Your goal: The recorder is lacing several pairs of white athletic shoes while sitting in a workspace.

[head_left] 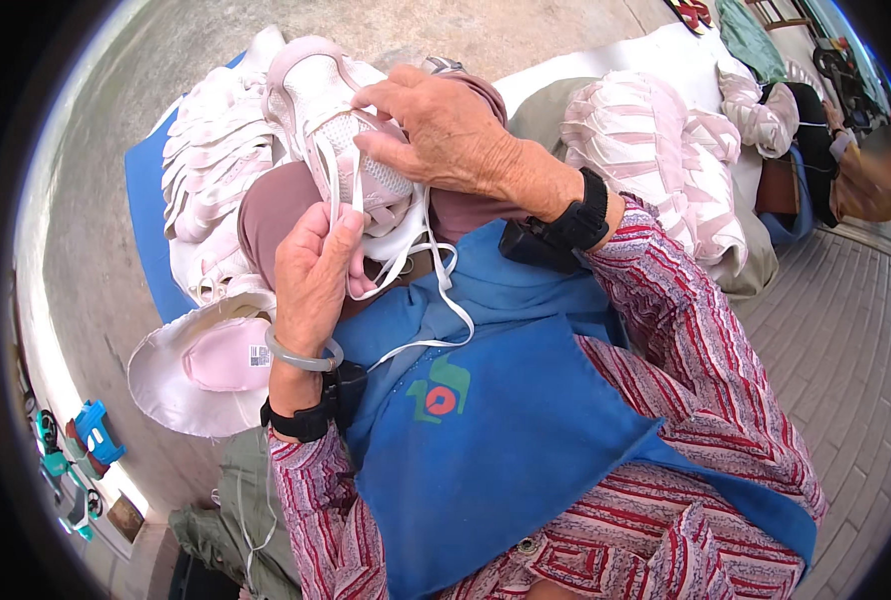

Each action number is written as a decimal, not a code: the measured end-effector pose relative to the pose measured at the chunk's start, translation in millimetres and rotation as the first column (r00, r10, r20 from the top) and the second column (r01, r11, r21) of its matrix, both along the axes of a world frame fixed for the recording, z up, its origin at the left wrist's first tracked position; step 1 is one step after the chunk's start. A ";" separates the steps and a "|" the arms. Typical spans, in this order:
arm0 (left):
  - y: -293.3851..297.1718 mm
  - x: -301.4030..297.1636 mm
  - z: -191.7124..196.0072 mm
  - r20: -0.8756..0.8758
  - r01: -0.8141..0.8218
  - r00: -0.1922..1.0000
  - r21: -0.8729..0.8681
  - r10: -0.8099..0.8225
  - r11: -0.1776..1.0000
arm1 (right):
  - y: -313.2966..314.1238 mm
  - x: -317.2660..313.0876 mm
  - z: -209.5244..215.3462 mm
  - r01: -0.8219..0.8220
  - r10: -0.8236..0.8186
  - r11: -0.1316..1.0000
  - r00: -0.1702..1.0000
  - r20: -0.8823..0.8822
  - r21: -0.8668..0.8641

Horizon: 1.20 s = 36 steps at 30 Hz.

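A pale pink and white mesh shoe upper point(371, 140) rests across my knees, with white shoelaces point(453, 300) threaded through it and trailing down onto my blue apron point(486, 440). My left hand point(311, 265) is closed, thumb and fingers pinching the laces just below the lacing. Over the upper, my right hand point(446, 130) has curled index finger and thumb at the eyelets, closed on a stretch of lace. Part of that grip is hard to see. Below my left hand lies a white and pink shoe upper point(216, 365) with a pale insole showing inside.
Several pale pink shoe uppers point(216, 170) are stacked on a blue surface point(146, 215) at the left. Another bundle of uppers point(646, 150) sits at the right on greenish cloth. Toy vehicles point(96, 435) stand at the lower left. Another person point(866, 175) sits at the far right.
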<state>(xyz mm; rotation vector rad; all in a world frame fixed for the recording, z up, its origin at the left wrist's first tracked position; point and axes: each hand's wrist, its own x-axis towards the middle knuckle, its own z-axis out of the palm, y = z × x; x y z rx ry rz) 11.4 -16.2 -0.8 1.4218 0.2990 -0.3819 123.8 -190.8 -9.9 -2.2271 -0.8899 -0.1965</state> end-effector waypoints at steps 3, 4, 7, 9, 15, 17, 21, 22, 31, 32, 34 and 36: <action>-1.4 3.4 -2.9 0.015 0.001 1.000 0.095 -0.002 0.995 | 6.3 -8.2 -3.6 0.051 -0.047 0.984 0.999 0.028 -0.173; -3.5 5.6 -3.2 0.015 0.001 1.000 0.104 -0.003 0.995 | 10.6 -6.5 -6.0 0.064 -0.057 0.974 0.998 0.036 -0.219; -8.3 19.6 -5.1 0.066 -0.043 0.997 0.180 0.032 0.983 | 13.3 24.7 -15.0 0.017 0.000 0.986 0.995 0.103 -0.165; -7.9 22.8 -4.0 0.034 -0.032 0.999 0.130 0.028 0.991 | 11.0 23.7 -19.6 0.021 -0.009 0.991 0.996 0.092 -0.132; -6.5 1.3 4.5 -0.022 0.037 0.999 0.060 -0.035 0.998 | 9.6 13.6 -8.9 -0.003 0.026 0.970 0.995 0.092 -0.242; -7.3 -8.7 13.4 -0.017 0.017 1.000 0.025 -0.017 1.000 | 10.2 13.2 -9.0 0.010 0.018 0.977 0.992 0.128 -0.213; -1.1 -13.1 29.0 0.014 -0.103 0.994 -0.134 0.106 0.986 | 9.2 6.5 -9.1 0.008 0.017 0.969 0.995 0.099 -0.248; 0.3 -15.1 32.9 0.041 -0.179 0.980 -0.219 0.193 0.959 | 10.6 4.6 -9.4 0.023 0.004 0.968 0.995 0.104 -0.251; 13.2 -1.7 54.9 0.243 -0.062 0.949 -0.482 0.201 0.874 | -14.3 7.5 -4.6 0.087 -0.071 0.994 0.977 -0.201 0.072; 14.8 0.4 55.7 0.242 -0.068 0.948 -0.480 0.206 0.875 | -19.1 5.3 1.9 0.081 -0.065 0.994 0.977 -0.203 0.075; 15.8 2.8 59.9 0.279 -0.039 0.931 -0.567 0.236 0.823 | -31.8 -1.2 16.3 0.083 -0.021 0.992 0.842 -0.539 0.091; 24.4 5.6 63.3 0.313 0.030 0.924 -0.630 0.218 0.776 | -41.5 -7.0 13.5 0.007 0.093 0.981 0.858 -0.505 0.192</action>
